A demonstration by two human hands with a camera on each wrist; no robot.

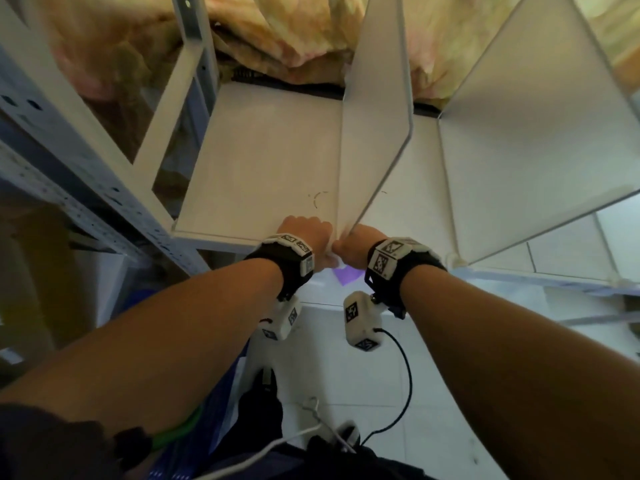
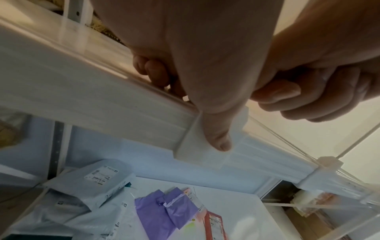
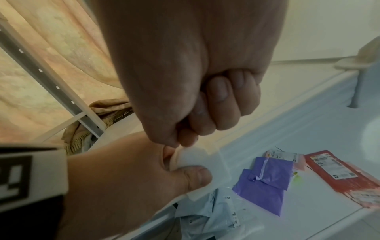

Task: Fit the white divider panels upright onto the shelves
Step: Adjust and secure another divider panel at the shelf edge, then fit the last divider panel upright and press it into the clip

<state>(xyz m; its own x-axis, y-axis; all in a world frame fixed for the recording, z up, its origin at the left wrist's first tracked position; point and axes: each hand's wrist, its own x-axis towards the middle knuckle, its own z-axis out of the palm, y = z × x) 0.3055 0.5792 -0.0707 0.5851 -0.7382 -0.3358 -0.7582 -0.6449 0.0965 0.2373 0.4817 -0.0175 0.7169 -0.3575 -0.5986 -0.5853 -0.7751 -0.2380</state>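
Bare forearms. Each wrist wears a black strap (image 1: 294, 268) carrying white blocks printed with black-and-white square markers. A white camera pod (image 1: 362, 322), also marked, hangs under each wrist; a black cable (image 1: 405, 382) runs from the right pod. Dark sleeve (image 1: 52, 445) at left upper arm.

Two white divider panels are standing upright on the top shelf (image 1: 263, 161): the nearer panel (image 1: 375, 126) and a second panel (image 1: 540, 140) further right. Two hands are showing at the shelf's front edge, the left hand (image 1: 306, 233) and the right hand (image 1: 356, 244), each wearing one wrist band. Two white clips are sitting on the front rail, one clip (image 2: 202, 146) under the left thumb and another clip (image 2: 329, 162) to its right. On the lower shelf (image 2: 236, 194), one purple bag (image 2: 164, 209) and one red packet (image 3: 341, 172) are lying, plus what are probably two pale mailers (image 2: 90, 183), though blur is making that count uncertain.
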